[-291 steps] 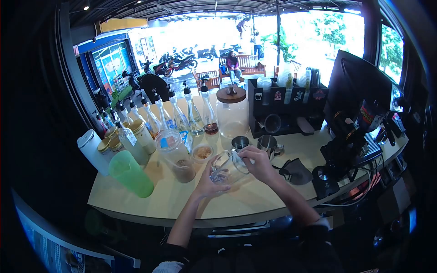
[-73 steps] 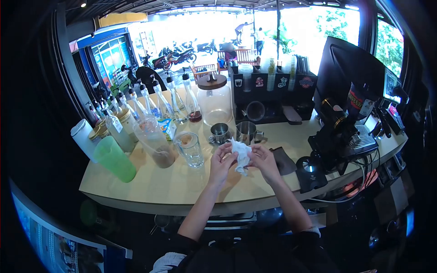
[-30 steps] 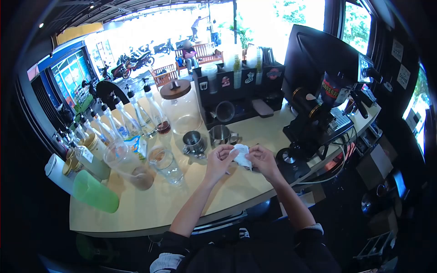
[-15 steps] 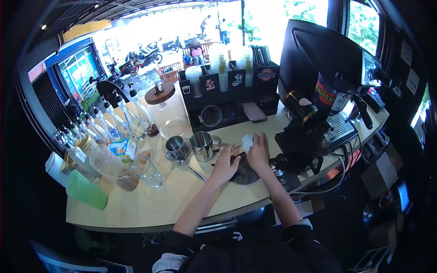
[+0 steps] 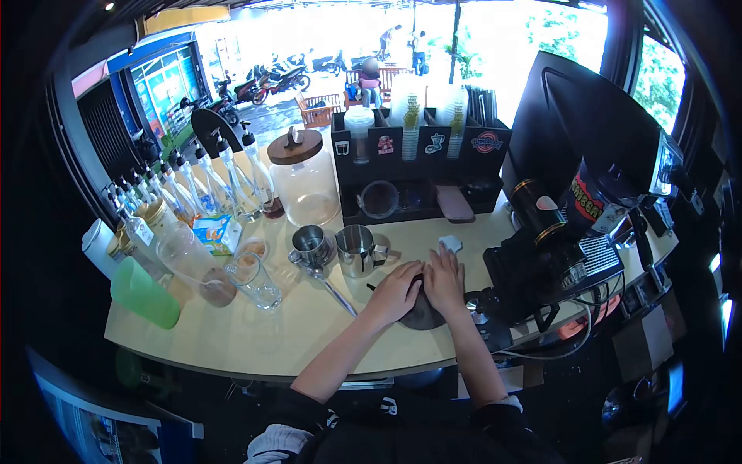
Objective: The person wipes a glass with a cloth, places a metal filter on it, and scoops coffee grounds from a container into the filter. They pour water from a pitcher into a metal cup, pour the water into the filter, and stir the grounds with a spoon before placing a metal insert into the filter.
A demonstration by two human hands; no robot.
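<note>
Far over on the left of the pale wooden desk (image 5: 255, 340) stands a white lidded tumbler (image 5: 97, 246), and just beside it a translucent green plastic cup (image 5: 144, 293) leans at a tilt. Behind them a row of clear pump-top syrup bottles (image 5: 202, 176) runs back along the desk's edge. Next comes a clear plastic jar with brown powder at its bottom (image 5: 199, 267), close against a clear glass mug (image 5: 256, 281) that stands upright. Further right a small steel cup on a saucer (image 5: 310, 244) sits beside a steel milk jug (image 5: 356, 250), with a long metal spoon (image 5: 334, 289) lying on the desk in front of them. Behind these, a big glass jar with a wooden lid (image 5: 304, 184) stands near a black cup organiser (image 5: 421, 166). Right of the jug, near the desk's front edge, a dark grey cloth (image 5: 422, 315) lies flat. The left hand (image 5: 397, 289) rests on its left part, fingers stretched out and together, gripping nothing. The right hand (image 5: 444, 280) lies just beside it on the same cloth, likewise flat and open, palm down. Just past the right fingertips a crumpled white tissue (image 5: 450, 244) lies on the desk, apart from the hand. Furthest right stands a black coffee grinder (image 5: 541, 259), near the cloth
</note>
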